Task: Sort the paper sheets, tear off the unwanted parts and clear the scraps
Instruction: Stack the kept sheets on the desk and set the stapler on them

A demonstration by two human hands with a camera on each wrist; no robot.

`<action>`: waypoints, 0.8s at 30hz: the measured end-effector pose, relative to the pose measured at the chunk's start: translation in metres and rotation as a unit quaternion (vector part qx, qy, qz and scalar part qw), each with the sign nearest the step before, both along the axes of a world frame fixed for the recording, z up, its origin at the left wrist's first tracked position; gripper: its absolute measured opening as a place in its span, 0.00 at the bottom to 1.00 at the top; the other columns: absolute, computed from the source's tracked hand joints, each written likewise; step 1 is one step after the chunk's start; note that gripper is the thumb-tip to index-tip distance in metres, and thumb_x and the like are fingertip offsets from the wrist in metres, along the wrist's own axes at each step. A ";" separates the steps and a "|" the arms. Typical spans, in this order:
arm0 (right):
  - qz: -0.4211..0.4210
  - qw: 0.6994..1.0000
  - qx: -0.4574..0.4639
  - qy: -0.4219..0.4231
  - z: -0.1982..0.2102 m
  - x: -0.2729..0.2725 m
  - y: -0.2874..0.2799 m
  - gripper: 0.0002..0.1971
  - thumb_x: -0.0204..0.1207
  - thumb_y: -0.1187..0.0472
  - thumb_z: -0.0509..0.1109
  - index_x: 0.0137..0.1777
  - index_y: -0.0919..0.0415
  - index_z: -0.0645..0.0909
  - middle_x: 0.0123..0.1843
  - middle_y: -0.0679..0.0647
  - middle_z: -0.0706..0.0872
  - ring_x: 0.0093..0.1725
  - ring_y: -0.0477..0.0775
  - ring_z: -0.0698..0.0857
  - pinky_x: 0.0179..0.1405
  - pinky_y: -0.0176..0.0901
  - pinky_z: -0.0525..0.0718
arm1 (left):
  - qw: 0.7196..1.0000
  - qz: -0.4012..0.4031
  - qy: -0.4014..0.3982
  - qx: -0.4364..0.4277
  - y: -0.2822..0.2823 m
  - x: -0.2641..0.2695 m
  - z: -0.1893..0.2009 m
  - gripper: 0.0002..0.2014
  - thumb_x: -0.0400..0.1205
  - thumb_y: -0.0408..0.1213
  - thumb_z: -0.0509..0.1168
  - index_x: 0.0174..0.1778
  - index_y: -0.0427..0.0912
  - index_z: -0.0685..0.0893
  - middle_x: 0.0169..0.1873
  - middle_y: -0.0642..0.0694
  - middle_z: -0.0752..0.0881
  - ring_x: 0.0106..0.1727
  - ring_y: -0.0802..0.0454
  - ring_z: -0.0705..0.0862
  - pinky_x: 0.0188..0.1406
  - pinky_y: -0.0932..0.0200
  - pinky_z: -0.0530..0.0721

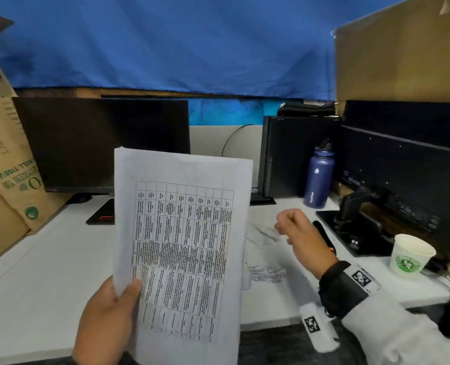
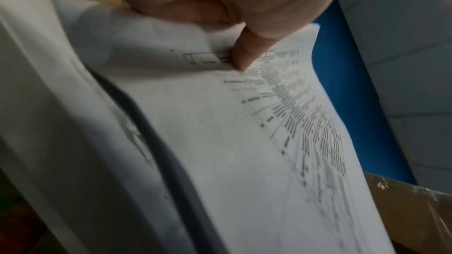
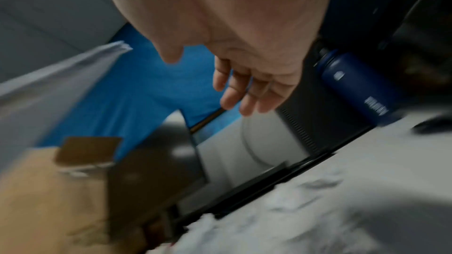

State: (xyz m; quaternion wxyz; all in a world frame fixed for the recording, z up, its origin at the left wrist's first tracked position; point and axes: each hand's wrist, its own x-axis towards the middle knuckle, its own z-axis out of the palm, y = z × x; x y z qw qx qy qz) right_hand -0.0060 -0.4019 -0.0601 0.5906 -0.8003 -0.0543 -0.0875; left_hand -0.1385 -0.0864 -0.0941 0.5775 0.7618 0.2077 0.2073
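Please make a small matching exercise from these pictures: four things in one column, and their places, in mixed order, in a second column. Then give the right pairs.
Things:
1. printed sheets
2. blue bottle
3. paper cup
4. torn scraps

Places:
A. at the desk's right edge
B. held up in the left hand
C. flat on the desk, below the right hand
D. upright beside the black computer case

Pairs: 1-B, 2-D, 3-A, 4-C

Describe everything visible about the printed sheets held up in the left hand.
The white printed paper sheets are a thin stack held upright above the white desk, tilted slightly. The front page carries a dense black-ruled table of small text, turned sideways, with wide blank margins. The top edge looks a little uneven. The left hand pinches the lower left edge, its thumb pressed on the table print. Nothing else touches the sheets.
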 end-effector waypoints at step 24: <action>-0.097 0.979 0.130 0.123 -0.021 0.052 -0.069 0.18 0.72 0.64 0.78 0.59 0.52 0.79 0.59 0.55 0.88 0.61 0.59 0.85 0.58 0.52 0.78 | 0.995 -0.044 0.089 -0.002 0.042 -0.038 -0.026 0.06 0.78 0.35 0.75 0.41 0.52 0.89 0.33 0.51 0.91 0.41 0.55 0.87 0.36 0.68 0.75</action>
